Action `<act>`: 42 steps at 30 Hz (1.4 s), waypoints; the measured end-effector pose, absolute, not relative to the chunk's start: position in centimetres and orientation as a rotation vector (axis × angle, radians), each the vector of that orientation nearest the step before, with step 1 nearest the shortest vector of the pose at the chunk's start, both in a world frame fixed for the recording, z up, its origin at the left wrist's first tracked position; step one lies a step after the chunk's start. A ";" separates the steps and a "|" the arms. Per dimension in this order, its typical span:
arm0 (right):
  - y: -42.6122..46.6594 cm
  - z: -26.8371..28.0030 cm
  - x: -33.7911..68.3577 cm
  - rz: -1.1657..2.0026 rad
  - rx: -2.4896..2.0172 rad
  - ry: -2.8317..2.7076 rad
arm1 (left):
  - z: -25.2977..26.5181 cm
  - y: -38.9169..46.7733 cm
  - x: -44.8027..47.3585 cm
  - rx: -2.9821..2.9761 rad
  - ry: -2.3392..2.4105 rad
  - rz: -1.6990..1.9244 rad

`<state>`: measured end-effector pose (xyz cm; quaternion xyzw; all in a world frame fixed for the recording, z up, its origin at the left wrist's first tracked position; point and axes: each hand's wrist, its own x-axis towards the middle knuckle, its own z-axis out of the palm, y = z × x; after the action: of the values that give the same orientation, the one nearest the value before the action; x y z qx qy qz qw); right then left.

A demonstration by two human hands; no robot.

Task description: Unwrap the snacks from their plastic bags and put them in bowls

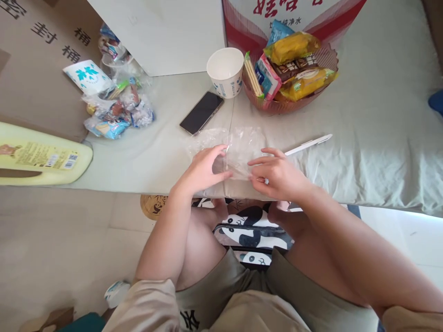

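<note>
A clear, crinkled plastic bag (pixel 238 145) lies flat on the pale cloth-covered surface (pixel 363 138) in front of me. My left hand (pixel 204 168) rests on the bag's left part, fingers spread and pressing it down. My right hand (pixel 277 173) pinches the bag's near right edge with thumb and fingers. A white pen (pixel 308 144) lies just right of the bag, beyond my right hand.
A black phone (pixel 201 112) and a white paper cup (pixel 225 71) lie behind the bag. A pink basket (pixel 311 97) holds snack packets. Loose wrapped snacks (pixel 116 110) sit at the left, near a yellow bottle (pixel 41 157). A red-and-white box (pixel 294 11) stands at the back.
</note>
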<state>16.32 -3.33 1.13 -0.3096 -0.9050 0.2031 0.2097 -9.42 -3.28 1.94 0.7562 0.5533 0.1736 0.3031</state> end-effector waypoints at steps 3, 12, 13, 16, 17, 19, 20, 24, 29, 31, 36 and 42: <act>-3.3 1.7 16.4 0.533 -1.096 -2.560 | 2.1 -3.7 -10.0 1.993 1.530 0.396; -3.9 1.9 16.1 0.432 -1.412 -2.224 | 2.3 -4.4 -10.7 2.096 1.397 0.976; -3.9 1.9 16.2 0.402 -1.394 -2.120 | 2.5 -4.5 -10.7 2.109 1.373 1.046; -3.7 2.1 16.7 0.432 -1.204 -1.869 | 2.7 -5.0 -11.0 2.078 1.297 1.200; -3.7 2.1 16.8 0.505 -1.121 -1.823 | 2.8 -5.1 -11.2 2.016 1.288 1.243; -3.6 1.8 16.9 0.722 -1.000 -1.772 | 2.7 -5.4 -11.7 1.814 1.300 1.322; -3.6 1.6 16.9 0.824 -0.980 -1.747 | 2.6 -5.5 -12.1 1.694 1.312 1.353; -3.6 0.8 16.5 0.999 -1.036 -1.599 | 2.9 -5.8 -13.4 1.341 1.371 1.326; -3.2 0.7 16.6 1.038 -1.336 -1.542 | 3.6 -6.0 -13.8 1.125 1.457 1.041; -3.1 0.9 16.6 1.013 -1.472 -1.639 | 3.4 -5.7 -13.5 1.078 1.561 0.996; -3.2 1.0 16.5 0.864 -1.586 -1.870 | 2.7 -4.7 -12.7 0.986 1.707 1.059; -3.0 0.4 16.7 0.801 -1.697 -1.973 | 3.2 -5.3 -12.4 1.175 1.581 0.753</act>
<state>16.73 -3.01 0.38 -0.6096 -0.7087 0.2879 0.2078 -12.40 -5.33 3.16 0.4847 0.6518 0.3104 0.4938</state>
